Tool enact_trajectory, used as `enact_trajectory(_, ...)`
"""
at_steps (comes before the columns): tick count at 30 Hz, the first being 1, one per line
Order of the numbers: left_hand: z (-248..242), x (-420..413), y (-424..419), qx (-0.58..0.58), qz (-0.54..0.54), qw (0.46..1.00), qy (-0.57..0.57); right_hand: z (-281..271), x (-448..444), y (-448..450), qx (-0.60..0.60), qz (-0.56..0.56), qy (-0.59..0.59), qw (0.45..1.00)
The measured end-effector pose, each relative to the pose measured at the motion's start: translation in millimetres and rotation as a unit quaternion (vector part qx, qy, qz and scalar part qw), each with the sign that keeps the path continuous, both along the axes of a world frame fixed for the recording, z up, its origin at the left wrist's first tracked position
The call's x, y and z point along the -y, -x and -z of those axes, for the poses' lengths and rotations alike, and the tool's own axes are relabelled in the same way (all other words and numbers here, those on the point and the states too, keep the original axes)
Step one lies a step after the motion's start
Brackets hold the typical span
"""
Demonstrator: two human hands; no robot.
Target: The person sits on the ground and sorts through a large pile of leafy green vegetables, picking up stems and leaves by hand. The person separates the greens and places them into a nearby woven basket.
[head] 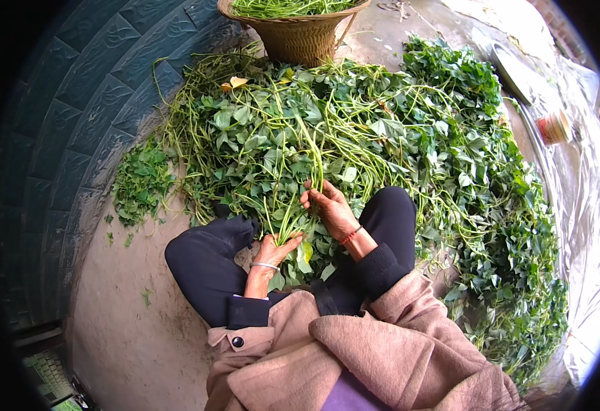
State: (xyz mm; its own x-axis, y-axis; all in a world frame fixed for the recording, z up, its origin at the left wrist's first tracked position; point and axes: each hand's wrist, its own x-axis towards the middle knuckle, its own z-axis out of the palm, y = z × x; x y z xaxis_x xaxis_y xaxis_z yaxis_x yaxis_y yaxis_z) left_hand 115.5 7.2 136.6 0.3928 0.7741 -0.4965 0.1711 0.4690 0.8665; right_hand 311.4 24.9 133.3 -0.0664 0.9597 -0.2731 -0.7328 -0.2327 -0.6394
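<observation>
My left hand (275, 250), with a silver bangle at the wrist, is closed around the lower ends of a bunch of thin green stems (285, 226). Up and to the right, my right hand (332, 208) pinches a few long stalks (316, 156) between thumb and fingers; these stretch away from me over the heap. A red and dark beaded band circles that wrist. Both hands are above a broad heap of leafy green vines (259, 136), which look like sweet potato vines. Leaves under my hands hide parts of the stems.
A woven basket (300, 38) holding green stems (294, 7) stands behind the heap. Dark tiled wall (81, 113) rises at left, near a small leaf pile (143, 182). Plastic sheeting (587, 205) and a paper-like tub (554, 127) are at right. Concrete floor (130, 308) shows at lower left.
</observation>
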Motion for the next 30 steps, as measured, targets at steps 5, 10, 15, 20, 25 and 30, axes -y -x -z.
enact_trajectory(5,20,1,4,-0.023,0.001,0.999,-0.032,0,1,11,-0.095,0.028,0.002,0.995)
enact_trajectory(10,42,3,-6,-0.167,-0.073,0.969,-0.167,-11,13,34,-0.047,-0.016,0.022,0.999)
enact_trajectory(15,72,8,14,-0.333,-0.104,0.933,-0.089,-43,11,27,-0.153,0.004,-0.021,0.988)
enact_trajectory(20,60,-3,17,-0.039,-0.173,0.984,-0.007,-8,-1,-19,-0.174,0.1,-0.025,0.979)
enact_trajectory(25,15,-5,22,0.068,-0.116,0.991,0.002,-7,1,-23,-0.052,0.04,0.098,0.993)
enact_trajectory(30,-5,-4,8,0.177,-0.11,0.977,0.054,0,10,-2,0.076,-0.135,0.172,0.973)
